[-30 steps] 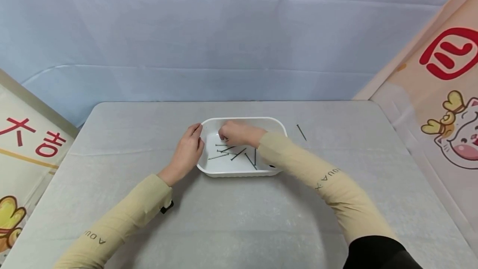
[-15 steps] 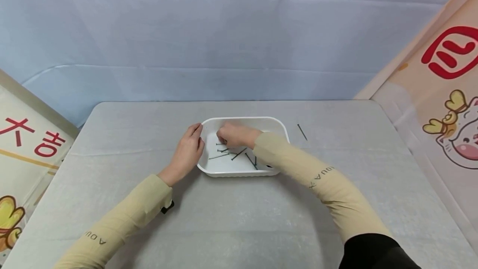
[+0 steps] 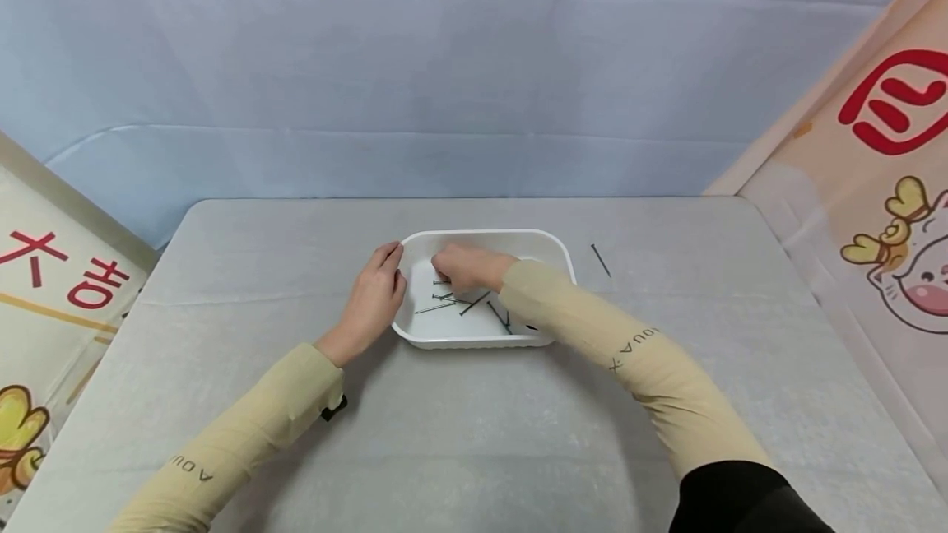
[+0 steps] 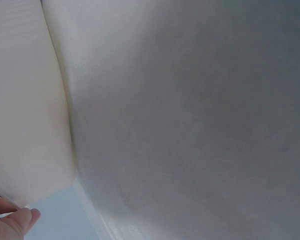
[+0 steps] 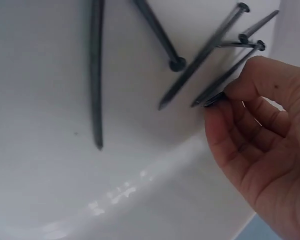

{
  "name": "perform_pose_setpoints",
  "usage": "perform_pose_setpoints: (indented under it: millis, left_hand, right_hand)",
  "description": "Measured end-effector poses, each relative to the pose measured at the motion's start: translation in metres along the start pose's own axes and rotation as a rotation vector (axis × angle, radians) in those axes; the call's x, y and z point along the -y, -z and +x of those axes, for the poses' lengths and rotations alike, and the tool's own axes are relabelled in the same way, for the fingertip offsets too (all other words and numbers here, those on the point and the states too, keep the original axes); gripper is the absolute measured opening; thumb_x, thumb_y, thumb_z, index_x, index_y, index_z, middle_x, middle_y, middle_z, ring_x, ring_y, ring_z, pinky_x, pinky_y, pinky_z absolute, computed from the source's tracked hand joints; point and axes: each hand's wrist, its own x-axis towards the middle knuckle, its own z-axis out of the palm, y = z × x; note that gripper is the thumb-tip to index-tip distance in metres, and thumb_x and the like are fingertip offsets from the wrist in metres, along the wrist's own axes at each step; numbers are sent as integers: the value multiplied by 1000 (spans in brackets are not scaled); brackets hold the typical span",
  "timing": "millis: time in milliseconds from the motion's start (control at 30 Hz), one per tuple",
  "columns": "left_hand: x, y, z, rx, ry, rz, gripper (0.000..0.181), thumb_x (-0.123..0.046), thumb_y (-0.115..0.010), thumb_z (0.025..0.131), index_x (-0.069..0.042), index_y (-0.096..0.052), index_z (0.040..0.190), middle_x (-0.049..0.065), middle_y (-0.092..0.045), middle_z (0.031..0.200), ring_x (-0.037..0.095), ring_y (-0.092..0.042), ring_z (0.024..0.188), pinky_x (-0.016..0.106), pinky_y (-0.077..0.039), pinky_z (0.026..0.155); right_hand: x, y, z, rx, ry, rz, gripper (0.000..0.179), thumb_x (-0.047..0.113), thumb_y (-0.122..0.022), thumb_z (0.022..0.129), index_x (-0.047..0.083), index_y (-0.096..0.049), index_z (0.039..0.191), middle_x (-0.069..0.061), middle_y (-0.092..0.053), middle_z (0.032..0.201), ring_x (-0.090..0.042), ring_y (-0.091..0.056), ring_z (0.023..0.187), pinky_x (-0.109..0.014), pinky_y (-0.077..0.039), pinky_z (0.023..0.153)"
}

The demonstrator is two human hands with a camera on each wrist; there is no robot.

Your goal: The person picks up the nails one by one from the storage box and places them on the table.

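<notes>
Since a second ago, the right arm has slid a little to the left, and its tan sleeve now hides more of one nail. The right hand is down inside the white tray, toward the far left part. Its thumb and finger pinch a dark nail, and most of that nail is hidden. The left hand grips the tray's left rim. The tray is smooth and shiny, like plastic, with round corners and a thick lip. More nails lie on its floor, some crossing each other. They are thin, straight, dark metal sticks with flat round heads and sharp points. One loose nail lies on the worktop, to the right of the tray. The worktop is covered in soft-looking grey cloth with faint creases. Behind it hangs a pale blue cloth with fold lines.
</notes>
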Motion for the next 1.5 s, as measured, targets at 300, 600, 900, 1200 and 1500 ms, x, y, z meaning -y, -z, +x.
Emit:
perform_pose_setpoints:
  millis: [300, 600, 900, 1200, 1500]
  left_hand:
    - [0, 0, 1, -9, -1, -4, 40, 3, -46, 87, 13, -45, 126, 24, -45, 128, 34, -46, 118, 41, -43, 93]
    - [0, 0, 1, -18, -10, -8, 40, 4, -47, 87, 14, -46, 125, 25, -45, 128, 34, -46, 118, 41, -42, 94]
    - [0, -1, 1, -32, -17, -7, 39, 5, -47, 86, 15, -46, 124, 25, -46, 126, 35, -47, 116, 41, -44, 91]
    - [0, 0, 2, -9, 0, -5, 40, 5, -46, 87, 14, -45, 125, 25, -45, 128, 34, -46, 117, 40, -44, 92]
    - [0, 0, 2, -24, -14, -2, 39, 5, -47, 86, 15, -46, 124, 25, -46, 127, 34, -48, 115, 40, -46, 90]
  right_hand:
    - [1, 11, -11, 10, -15, 23, 19, -6, -60, 71, 4, -57, 86, -2, -53, 77, -15, -45, 69, -26, -43, 64]
    - [2, 19, -22, 0, -7, 34, 20, -5, -58, 72, 5, -57, 90, -3, -56, 81, -15, -46, 71, -25, -41, 65]
    - [4, 25, -30, 35, -60, 40, 23, -2, -59, 75, 5, -58, 97, -3, -56, 86, -16, -49, 75, -25, -44, 67]
    - [3, 28, -39, 17, -59, 43, 22, -3, -58, 74, 6, -58, 94, -2, -55, 84, -16, -48, 74, -25, -43, 66]
    - [1, 32, -48, 7, -48, 54, 22, -3, -56, 74, 2, -60, 95, -3, -56, 83, -15, -46, 72, -25, -41, 64]
